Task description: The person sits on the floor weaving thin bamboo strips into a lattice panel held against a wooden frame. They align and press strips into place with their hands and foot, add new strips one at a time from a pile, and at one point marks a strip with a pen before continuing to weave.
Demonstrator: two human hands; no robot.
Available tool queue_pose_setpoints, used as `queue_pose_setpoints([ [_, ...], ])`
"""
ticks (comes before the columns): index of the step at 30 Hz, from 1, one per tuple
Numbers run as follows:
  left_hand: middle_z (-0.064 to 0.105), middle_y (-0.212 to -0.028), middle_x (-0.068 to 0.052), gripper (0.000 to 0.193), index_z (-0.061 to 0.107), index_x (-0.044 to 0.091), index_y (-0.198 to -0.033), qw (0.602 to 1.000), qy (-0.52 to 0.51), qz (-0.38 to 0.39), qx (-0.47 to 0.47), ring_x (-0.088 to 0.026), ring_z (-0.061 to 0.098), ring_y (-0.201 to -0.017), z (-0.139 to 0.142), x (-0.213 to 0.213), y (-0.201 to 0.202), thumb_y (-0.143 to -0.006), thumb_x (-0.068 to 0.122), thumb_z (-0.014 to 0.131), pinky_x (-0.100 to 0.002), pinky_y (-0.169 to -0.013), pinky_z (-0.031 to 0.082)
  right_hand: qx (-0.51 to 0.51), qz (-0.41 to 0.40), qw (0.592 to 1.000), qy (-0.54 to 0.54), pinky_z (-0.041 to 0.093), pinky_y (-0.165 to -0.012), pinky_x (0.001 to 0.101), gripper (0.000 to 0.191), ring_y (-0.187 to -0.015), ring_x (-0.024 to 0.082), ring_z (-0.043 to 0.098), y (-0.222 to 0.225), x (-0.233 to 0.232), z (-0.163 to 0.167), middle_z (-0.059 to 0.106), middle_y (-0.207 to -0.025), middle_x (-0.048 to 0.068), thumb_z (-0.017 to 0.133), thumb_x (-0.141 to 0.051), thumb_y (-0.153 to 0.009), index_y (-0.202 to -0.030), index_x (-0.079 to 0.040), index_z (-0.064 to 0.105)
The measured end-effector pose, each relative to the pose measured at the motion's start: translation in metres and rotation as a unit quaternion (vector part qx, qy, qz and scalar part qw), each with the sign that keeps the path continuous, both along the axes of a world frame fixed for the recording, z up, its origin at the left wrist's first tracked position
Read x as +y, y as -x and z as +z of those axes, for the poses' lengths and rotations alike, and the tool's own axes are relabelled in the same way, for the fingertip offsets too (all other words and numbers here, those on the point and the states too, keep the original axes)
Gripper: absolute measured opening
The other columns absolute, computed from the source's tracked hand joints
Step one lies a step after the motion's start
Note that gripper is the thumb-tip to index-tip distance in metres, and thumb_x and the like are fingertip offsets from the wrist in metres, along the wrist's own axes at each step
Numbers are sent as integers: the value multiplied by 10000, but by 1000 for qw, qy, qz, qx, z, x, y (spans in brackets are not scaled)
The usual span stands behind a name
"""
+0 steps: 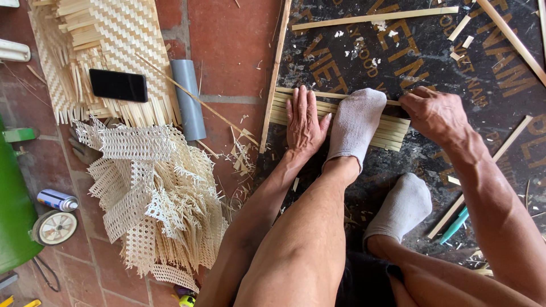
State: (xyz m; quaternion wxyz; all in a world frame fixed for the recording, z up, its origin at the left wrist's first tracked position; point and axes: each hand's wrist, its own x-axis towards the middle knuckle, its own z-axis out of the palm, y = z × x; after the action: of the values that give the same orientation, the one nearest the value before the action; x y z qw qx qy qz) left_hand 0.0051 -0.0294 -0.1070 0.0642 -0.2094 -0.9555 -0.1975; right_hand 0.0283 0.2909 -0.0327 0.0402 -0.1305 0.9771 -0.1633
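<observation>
- Dark printed board (pixel 409 62) fills the upper right of the frame and lies on the red brick floor (pixel 227 45); it carries the work
- Heap of woven cane webbing (pixel 153 193) at lower left, with a woven bamboo mat (pixel 114 40) and a black phone (pixel 118 85) above it
- Row of flat bamboo strips (pixel 392 131) lies side by side at frame centre, pinned under a grey-socked foot (pixel 355 125)
- Left hand (pixel 303 122) lies flat on the strips' left end, fingers released and spread
- Right hand (pixel 435 113) rests at their right end, fingers curled onto the strip ends
- Judged step: squaring the strips; the next move seems to call for steady downward pressure while the ends are evened
</observation>
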Motion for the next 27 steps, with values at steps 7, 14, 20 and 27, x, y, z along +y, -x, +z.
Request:
queue_pose_setpoints([
  [7,250,-1653,-265,796,319,-72,-1557,1000,22,16,-12,-425,233,-1560,-3,-2,0,-1031,475,562,-602,-1289,167,8,-21,1000,22,587,-655,381,105,-863,260,707,-9,-9,-11,690,-1076,76,695,-131,-969,-1063,-103,733],
  [14,299,-1638,-251,802,349,-64,-1550,997,67,41,-7,-402,259,-1550,1,1,-3,-1035,520,543,-613,-1262,173,58,-105,988,101,579,-682,414,116,-853,283,691,-24,-22,-13,650,-997,57,757,-181,-915,-1014,-124,736],
  [20,308,-1639,-250,777,359,-39,-1560,996,70,52,1,-413,268,-1550,6,1,-7,-1057,528,529,-620,-1261,202,49,-107,989,93,559,-640,402,62,-793,267,679,-28,-31,-6,642,-949,51,744,-161,-929,-962,-111,727],
  [27,292,-1648,-253,778,359,-57,-1556,997,63,47,-3,-406,266,-1554,8,2,-6,-1056,513,535,-624,-1257,191,115,-173,978,-10,567,-633,365,219,-749,234,632,-17,38,19,590,-814,87,623,-13,-1025,-820,-87,607],
])
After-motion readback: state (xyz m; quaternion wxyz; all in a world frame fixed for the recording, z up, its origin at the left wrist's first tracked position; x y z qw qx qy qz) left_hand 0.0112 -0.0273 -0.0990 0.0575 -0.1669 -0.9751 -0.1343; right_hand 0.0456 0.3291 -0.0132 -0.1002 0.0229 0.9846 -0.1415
